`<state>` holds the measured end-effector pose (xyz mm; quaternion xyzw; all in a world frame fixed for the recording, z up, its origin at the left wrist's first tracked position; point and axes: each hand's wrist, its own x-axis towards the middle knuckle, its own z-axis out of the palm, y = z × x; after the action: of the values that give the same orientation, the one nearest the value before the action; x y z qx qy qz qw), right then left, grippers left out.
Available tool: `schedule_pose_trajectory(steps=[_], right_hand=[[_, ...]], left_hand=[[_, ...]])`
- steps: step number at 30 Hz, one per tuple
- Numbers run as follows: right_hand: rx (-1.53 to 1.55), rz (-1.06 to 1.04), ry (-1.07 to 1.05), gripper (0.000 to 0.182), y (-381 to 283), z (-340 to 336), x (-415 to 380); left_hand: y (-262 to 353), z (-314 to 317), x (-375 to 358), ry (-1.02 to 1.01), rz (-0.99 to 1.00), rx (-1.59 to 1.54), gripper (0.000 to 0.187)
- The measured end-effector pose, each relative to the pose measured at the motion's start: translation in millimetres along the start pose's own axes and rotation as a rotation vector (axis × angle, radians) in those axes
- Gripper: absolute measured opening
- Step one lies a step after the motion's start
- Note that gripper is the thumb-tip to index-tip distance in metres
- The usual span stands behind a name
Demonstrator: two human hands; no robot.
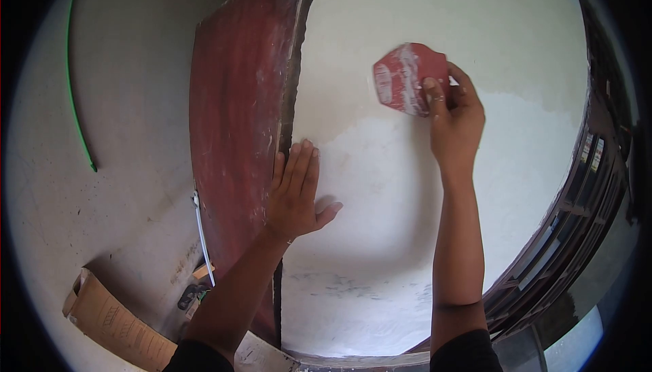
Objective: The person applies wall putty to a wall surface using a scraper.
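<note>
Against wall [380,168], left hand [294,192] flat

Wall [407,188]: matt white plaster/putty, smooth lower down, upper band a shade greyer, faint scuffs near the bottom. Sandpaper sheet [404,76] in right hand [456,117]: red paper backing, printed, heavily dusted white, creased. Left hand [295,192] lies flat across the wall and the board edge. Board [238,120]: dark red-brown wood, worn matt, white streaks, ragged chipped edge. Side wall [129,100]: bare grey cement, rough, speckled. Cardboard [112,321]: brown, printed, matt. Green cable [73,100]: glossy plastic.
</note>
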<state>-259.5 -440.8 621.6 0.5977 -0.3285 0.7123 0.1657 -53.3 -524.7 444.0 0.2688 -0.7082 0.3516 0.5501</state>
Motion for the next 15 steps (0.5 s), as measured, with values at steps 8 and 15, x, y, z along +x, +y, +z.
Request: schedule_pose_trajectory(steps=[8,15], right_hand=[[0.249,0.134,-0.143,0.040,-16.8,-7.1,-7.1],[0.165,0.082,0.175,0.035,15.0,-28.7,1.0]], left_hand=[[1.0,-0.3,0.0,-0.010,0.001,0.002,0.088],[-1.7,-0.7,2.6,-0.013,-0.001,0.006,0.088]])
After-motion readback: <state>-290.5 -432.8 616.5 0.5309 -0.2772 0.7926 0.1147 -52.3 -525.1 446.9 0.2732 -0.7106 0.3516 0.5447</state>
